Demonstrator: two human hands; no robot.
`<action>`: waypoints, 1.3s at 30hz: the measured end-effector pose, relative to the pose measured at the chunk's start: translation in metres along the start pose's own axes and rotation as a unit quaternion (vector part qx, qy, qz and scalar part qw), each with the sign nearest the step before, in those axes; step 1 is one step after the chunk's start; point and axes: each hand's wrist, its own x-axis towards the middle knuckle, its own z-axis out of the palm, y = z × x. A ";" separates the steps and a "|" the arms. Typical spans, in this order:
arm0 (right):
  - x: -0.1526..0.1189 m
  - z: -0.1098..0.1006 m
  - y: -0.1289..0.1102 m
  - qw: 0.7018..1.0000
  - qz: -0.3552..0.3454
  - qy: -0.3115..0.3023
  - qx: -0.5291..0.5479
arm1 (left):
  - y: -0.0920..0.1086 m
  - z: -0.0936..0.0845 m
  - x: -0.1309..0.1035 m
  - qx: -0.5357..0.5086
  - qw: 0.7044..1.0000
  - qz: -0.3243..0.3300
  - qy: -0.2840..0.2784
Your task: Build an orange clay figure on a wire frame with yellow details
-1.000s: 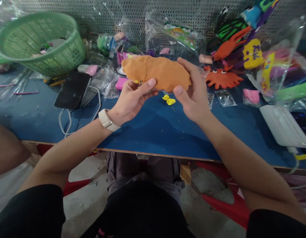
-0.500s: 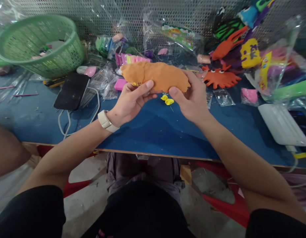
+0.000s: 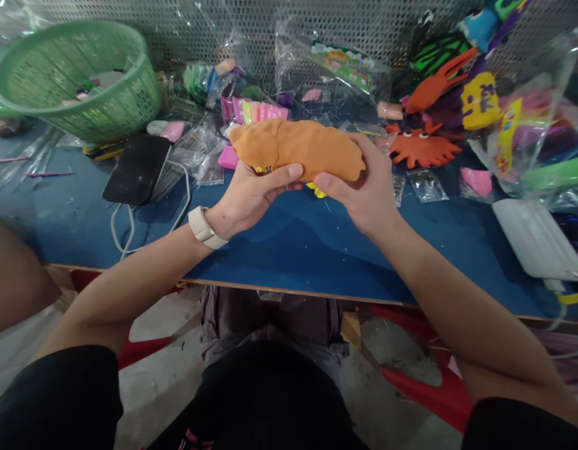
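Observation:
Between my hands is a long, rounded roll of orange modelling clay (image 3: 300,147), held up over the blue table. My left hand (image 3: 258,190) grips its left part, thumb pressed on the near lower side. Around the right end, my right hand (image 3: 363,181) is closed, its thumb also on the near side and its other fingers hidden behind. A seam crosses the clay near its left end, where small yellow bits show at the lower edge. Beneath it on the table lies a yellow clay piece (image 3: 317,189), partly covered by the roll and my right thumb.
A green basket (image 3: 77,81) stands back left, near a black phone (image 3: 136,169) with a white cable. Orange clay crab (image 3: 422,149), pink clay (image 3: 476,181) and clear bags lie right. A white power bank (image 3: 539,240) sits at right. A perforated metal panel (image 3: 251,25) closes the back.
The orange clay has tipped slightly, showing a rounder face, and sits a little lower over the yellow piece, covering more of it. Both hands keep their hold; the view has shifted slightly.

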 end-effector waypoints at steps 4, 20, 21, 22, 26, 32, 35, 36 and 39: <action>-0.001 0.005 0.016 0.997 0.040 0.017 0.066 | 0.003 0.000 -0.002 -0.021 1.000 -0.019 -0.002; 0.000 -0.006 -0.015 0.967 -0.086 0.234 -0.045 | 0.010 -0.001 0.001 -0.084 0.991 0.045 -0.097; -0.003 -0.007 -0.029 0.953 -0.116 0.255 -0.112 | 0.008 -0.001 0.001 -0.073 0.993 0.046 -0.087; -0.007 -0.007 -0.043 0.946 -0.131 0.254 -0.156 | 0.006 0.000 0.001 -0.063 0.994 0.048 -0.080; -0.025 0.011 -0.077 0.989 -0.046 0.131 -0.048 | -0.001 0.003 0.000 -0.060 0.994 0.074 -0.053; -0.028 0.051 -0.064 0.956 0.184 0.053 0.221 | -0.011 0.009 -0.005 -0.037 0.998 0.042 -0.002; -0.026 0.058 -0.055 0.944 0.191 0.050 0.265 | -0.015 0.012 -0.007 -0.002 1.000 -0.010 0.026; -0.026 0.058 -0.054 0.943 0.189 0.048 0.268 | -0.016 0.013 -0.007 0.007 0.999 -0.015 0.028; -0.026 0.057 -0.052 0.948 0.184 0.036 0.258 | -0.016 0.015 -0.008 0.003 1.000 0.020 -0.004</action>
